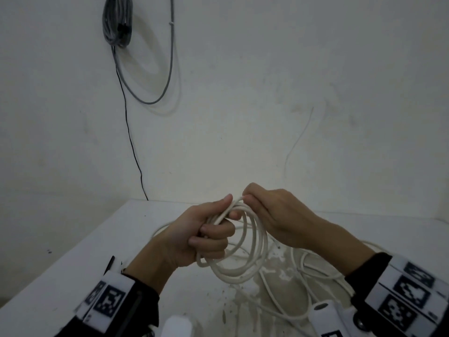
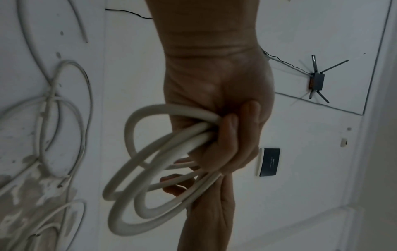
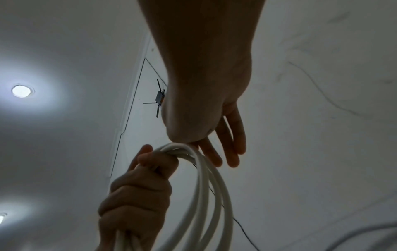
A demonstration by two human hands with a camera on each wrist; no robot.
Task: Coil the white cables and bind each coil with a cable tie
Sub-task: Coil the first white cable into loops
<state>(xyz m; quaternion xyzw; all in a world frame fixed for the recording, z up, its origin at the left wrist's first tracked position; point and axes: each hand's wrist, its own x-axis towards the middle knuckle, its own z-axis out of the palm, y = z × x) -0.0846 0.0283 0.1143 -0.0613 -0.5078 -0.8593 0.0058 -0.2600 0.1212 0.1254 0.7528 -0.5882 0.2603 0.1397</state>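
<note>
My left hand [image 1: 206,237] grips a coil of white cable [image 1: 260,242] in its fist above the table, and several loops hang down from it. My right hand [image 1: 272,215] is at the top of the coil and pinches a strand between thumb and forefinger. The left wrist view has the loops [image 2: 171,108] bunched under the curled fingers [image 2: 227,134]. From the right wrist, the coil [image 3: 204,195] runs down from the spot where both hands meet, the left hand [image 3: 137,195] below the right hand [image 3: 206,118]. I see no cable tie for certain.
More loose white cable [image 1: 303,271] lies tangled on the white table [image 1: 97,239], right of a worn patch. A white plug-like block [image 1: 323,310] sits near my right wrist. A thin black strip [image 1: 110,262] lies by my left wrist. A grey cable bundle [image 1: 117,23] hangs on the wall.
</note>
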